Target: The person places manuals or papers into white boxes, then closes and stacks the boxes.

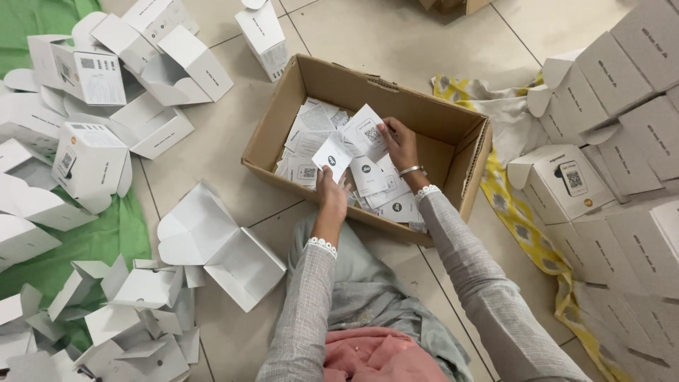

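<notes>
The left hand [331, 192] reaches over the near wall of an open brown cardboard carton [453, 152], its fingers pinched together on a small white paper leaflet [332, 154] held just above the pile inside. The right hand [398, 143] is deeper in the carton, toward its middle, with fingers clamped on a second white leaflet bearing a square printed code [366, 131]; a metal bangle [410, 170] sits at that wrist. Both forearms wear grey checked sleeves with white lace cuffs [322, 245].

Under the hands lies a loose heap of similar white leaflets [382, 191], covering the carton's floor from its left wall to past the middle — the right end of the carton floor shows bare cardboard.

The carton stands on a beige tiled floor [396, 35]. Off its near left corner lies an unfolded white cardboard box [219, 247], flaps open. Further left, many more white boxes, open and half folded, are scattered over a green cloth [106, 237]. To the right of the carton, a yellow patterned cloth [523, 233] runs along the floor, and beside it closed white boxes [615, 163] are stacked in rows up to the right edge.
</notes>
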